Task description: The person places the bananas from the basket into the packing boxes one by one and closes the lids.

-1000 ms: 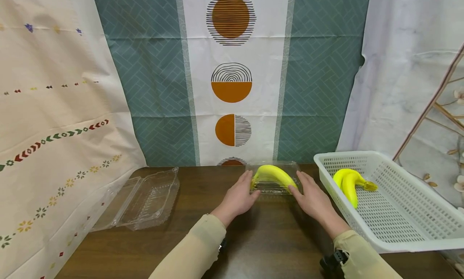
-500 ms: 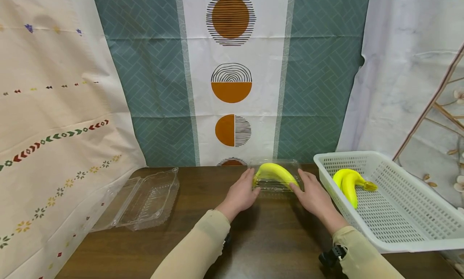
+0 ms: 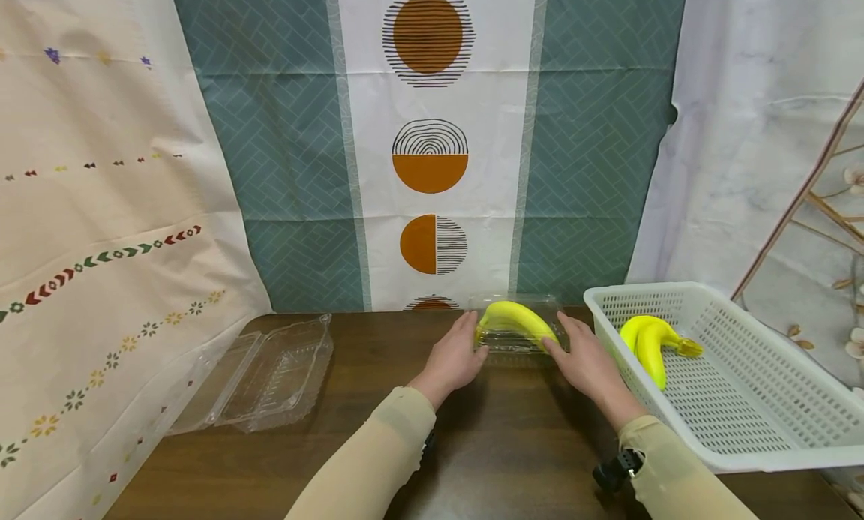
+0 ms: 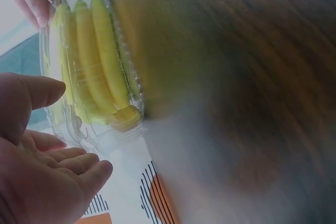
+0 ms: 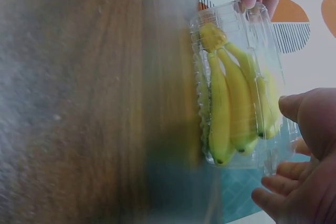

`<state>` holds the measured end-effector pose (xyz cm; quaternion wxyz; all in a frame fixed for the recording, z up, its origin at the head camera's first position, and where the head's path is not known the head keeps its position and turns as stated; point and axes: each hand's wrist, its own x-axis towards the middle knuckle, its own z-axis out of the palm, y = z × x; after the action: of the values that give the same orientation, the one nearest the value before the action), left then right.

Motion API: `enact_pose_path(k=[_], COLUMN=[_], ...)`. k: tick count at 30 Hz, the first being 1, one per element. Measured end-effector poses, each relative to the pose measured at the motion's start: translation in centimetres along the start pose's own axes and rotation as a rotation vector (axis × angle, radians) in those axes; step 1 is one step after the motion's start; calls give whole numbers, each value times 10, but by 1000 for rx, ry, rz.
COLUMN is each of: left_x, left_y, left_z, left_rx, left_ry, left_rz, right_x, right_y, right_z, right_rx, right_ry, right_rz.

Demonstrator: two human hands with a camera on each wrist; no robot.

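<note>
A clear plastic clamshell box (image 3: 516, 347) stands near the back of the table, with a bunch of yellow bananas (image 4: 97, 56) inside under its lid. My left hand (image 3: 451, 359) is at the left end of the box, its fingers extended along that side and the thumb by the front corner. At the opposite end lies my right hand (image 3: 586, 362), fingers fairly straight, thumb tip close to the lid edge. In the right wrist view, the bananas' stem end (image 5: 212, 36) points toward the left hand.
A white perforated basket (image 3: 749, 460) on the right holds another bunch of bananas (image 3: 651, 347). Another clear clamshell box (image 3: 277, 374) lies opened on the left of the wooden table (image 3: 499, 460). Patterned cloth (image 3: 435, 92) hangs behind the table.
Both hands and the box of bananas have shifted slightly away from the person and a little to the right. The basket and the opened box have stayed put.
</note>
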<state>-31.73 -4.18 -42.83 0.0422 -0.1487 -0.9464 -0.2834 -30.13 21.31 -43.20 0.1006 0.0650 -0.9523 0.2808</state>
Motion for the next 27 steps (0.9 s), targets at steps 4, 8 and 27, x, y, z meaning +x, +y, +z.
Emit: enact_pose_path(k=[4,8,27], left_x=[2,4,20], left_y=[0,-1,6], left_z=[2,3,11], left_rx=[0,-1,26], left_ry=[5,5,30], left_rz=[-2,-6,1], right_x=[3,5,13], right_y=[1,2,10], right_z=[0,1,6], right_rx=[8,11,36], right_ry=[-3,5,62], right_rz=[3,7,35])
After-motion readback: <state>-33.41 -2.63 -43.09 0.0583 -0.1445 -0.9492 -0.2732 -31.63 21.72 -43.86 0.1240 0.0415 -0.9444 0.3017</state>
